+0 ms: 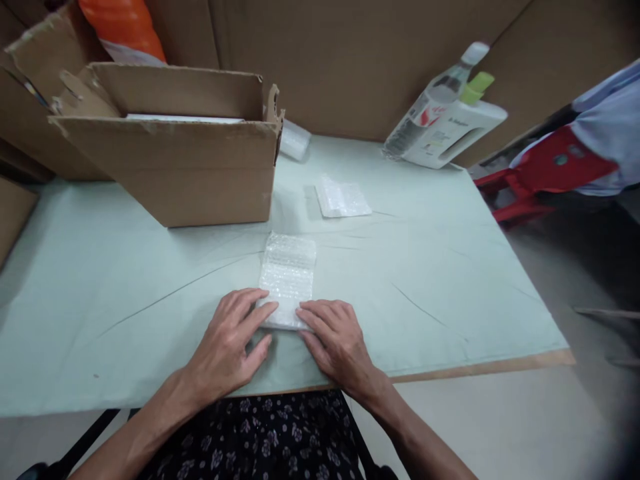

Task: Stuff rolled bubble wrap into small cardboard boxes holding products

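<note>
A sheet of bubble wrap [289,267] lies on the cloth-covered table in front of me, its near end folded over into a flat, thicker part. My left hand [237,340] rests at the left of this fold, its fingertips touching the edge and its thumb held apart on the cloth. At the right near corner, my right hand [337,337] has its fingers on top of the fold and its thumb against the front edge, gripping the corner. Whether anything is wrapped inside the fold cannot be seen.
An open cardboard box [220,173] stands at the back left, with an orange bottle [125,30] behind it. Another bubble wrap piece [343,198] lies beyond my hands. A clear bottle [425,113] and a white jug [450,133] stand back right. A red chair [565,167] is beside the table.
</note>
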Tool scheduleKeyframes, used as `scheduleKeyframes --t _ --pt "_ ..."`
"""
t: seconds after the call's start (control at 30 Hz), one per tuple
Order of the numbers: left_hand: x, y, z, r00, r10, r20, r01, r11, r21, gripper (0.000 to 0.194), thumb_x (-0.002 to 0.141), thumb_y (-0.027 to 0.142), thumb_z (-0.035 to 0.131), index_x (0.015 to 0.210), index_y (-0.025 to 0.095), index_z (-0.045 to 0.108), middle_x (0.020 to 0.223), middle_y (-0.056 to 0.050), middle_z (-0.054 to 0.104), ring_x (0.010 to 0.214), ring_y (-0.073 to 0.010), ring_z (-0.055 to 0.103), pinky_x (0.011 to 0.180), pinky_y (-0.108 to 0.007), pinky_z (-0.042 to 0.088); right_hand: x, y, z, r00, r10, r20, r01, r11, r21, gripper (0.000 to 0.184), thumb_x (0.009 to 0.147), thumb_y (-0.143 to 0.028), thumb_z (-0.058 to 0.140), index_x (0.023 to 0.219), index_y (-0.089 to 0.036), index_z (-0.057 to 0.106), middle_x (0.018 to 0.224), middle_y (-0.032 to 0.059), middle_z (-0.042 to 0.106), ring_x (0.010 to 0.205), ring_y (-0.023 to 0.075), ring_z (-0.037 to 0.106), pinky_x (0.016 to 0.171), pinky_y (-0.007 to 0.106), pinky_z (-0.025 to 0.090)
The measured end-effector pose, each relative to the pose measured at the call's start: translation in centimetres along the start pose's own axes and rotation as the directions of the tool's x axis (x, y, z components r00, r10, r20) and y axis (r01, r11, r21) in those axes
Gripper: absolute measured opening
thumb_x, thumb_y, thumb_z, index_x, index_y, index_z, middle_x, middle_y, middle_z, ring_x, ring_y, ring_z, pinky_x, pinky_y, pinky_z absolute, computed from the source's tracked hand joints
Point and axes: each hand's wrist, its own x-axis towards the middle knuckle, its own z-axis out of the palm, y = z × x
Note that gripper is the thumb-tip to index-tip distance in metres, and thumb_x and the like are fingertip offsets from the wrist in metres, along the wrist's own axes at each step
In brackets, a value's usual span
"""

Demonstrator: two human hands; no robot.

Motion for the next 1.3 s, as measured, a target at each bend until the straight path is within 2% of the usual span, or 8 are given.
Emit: scheduleKeyframes --t 0.17,0.33,0.53,0.63,0.73,0.9,1.17,1.3 --pt "-0.4 0.2 -0.4 0.997 -0.066 0.029 0.069 0.99 -0.126 0.041 0.091 0.01 0.054 0.131 0.018 0.052 0.114 -0.009 0.066 0.109 -0.0237 0.056 0.094 -0.041 0.049 0.1 0.1 -0.8 0.988 0.132 0.074 -0.145 0.967 0.209 0.024 0.096 -0.023 0.057 0.12 -0.022 0.063 0.103 0.0054 0.074 0.092 0.0211 0.066 0.083 0.039 0.05" --pt "1.1 -0.3 0.4 0.987 -0.137 -0.083 0.142 0.988 0.061 0.035 0.093 0.017 0.054 0.129 0.017 0.054 0.106 -0.01 0.068 0.099 -0.0263 0.059 0.088 -0.045 0.05 0.1 -0.1 -1.0 0.99 0.105 -0.094 -0.107 0.994 -0.017 0.032 0.094 -0.025 0.06 0.127 -0.022 0.059 0.124 0.0131 0.065 0.109 0.0281 0.061 0.088 0.045 0.048" --pt "1.2 -0.4 0.5 0.955 -0.267 -0.129 0.261 0.964 -0.06 0.038 0.094 0.03 0.058 0.131 0.02 0.053 0.118 -0.011 0.064 0.106 -0.0269 0.061 0.091 -0.047 0.051 0.9 -0.2 0.1 0.998 0.017 0.065 -0.013 0.998 -0.062 0.027 0.095 -0.022 0.058 0.122 -0.022 0.062 0.12 0.0114 0.07 0.106 0.0276 0.063 0.088 0.046 0.047" --pt "0.2 0.0 0.2 0.861 -0.502 -0.074 0.441 0.813 -0.381 0.053 0.092 0.034 0.06 0.141 0.023 0.044 0.129 -0.012 0.059 0.111 -0.0256 0.062 0.093 -0.045 0.054 1.2 0.1 0.2 0.993 0.118 -0.031 -0.116 0.991 0.071 0.025 0.096 -0.021 0.057 0.12 -0.02 0.064 0.108 0.0092 0.074 0.095 0.0244 0.067 0.083 0.042 0.051" --pt "-0.6 0.4 0.2 0.757 -0.647 0.089 0.512 0.503 -0.696 0.062 0.091 0.034 0.061 0.146 0.022 0.035 0.135 -0.015 0.057 0.116 -0.0261 0.062 0.097 -0.045 0.054 1.3 -0.1 -0.2 0.955 0.297 0.002 -0.288 0.924 0.251 0.026 0.095 -0.025 0.059 0.12 -0.023 0.066 0.11 0.0067 0.075 0.097 0.0232 0.069 0.084 0.038 0.055" --pt "-0.7 1.2 0.8 0.725 -0.611 0.318 0.483 0.122 -0.867 0.08 0.083 0.034 0.067 0.151 0.018 0.028 0.134 -0.016 0.059 0.12 -0.0283 0.061 0.103 -0.045 0.05 1.4 -1.4 -0.7 0.912 0.348 0.218 -0.411 0.768 0.491 0.025 0.095 -0.03 0.059 0.117 -0.023 0.068 0.111 0.0053 0.074 0.097 0.0208 0.071 0.085 0.034 0.058" --pt "-0.4 1.0 1.0 0.731 -0.585 0.351 0.512 0.13 -0.849 0.078 0.081 0.035 0.071 0.149 0.02 0.037 0.129 -0.013 0.063 0.109 -0.0258 0.064 0.095 -0.039 0.052 1.1 -1.0 0.0 0.929 0.366 -0.055 -0.323 0.875 0.361 0.025 0.095 -0.03 0.059 0.119 -0.025 0.066 0.125 0.01 0.065 0.118 0.0258 0.06 0.099 0.044 0.051" --pt "-0.6 0.7 1.2 0.74 -0.598 0.308 0.486 0.159 -0.859 0.063 0.082 0.036 0.072 0.138 0.02 0.051 0.119 -0.01 0.067 0.1 -0.0225 0.064 0.086 -0.032 0.053 0.9 -0.4 0.1 0.906 0.4 0.138 -0.403 0.716 0.57 0.048 0.095 -0.042 0.058 0.139 -0.024 0.053 0.138 0.0132 0.059 0.123 0.028 0.059 0.099 0.044 0.053"
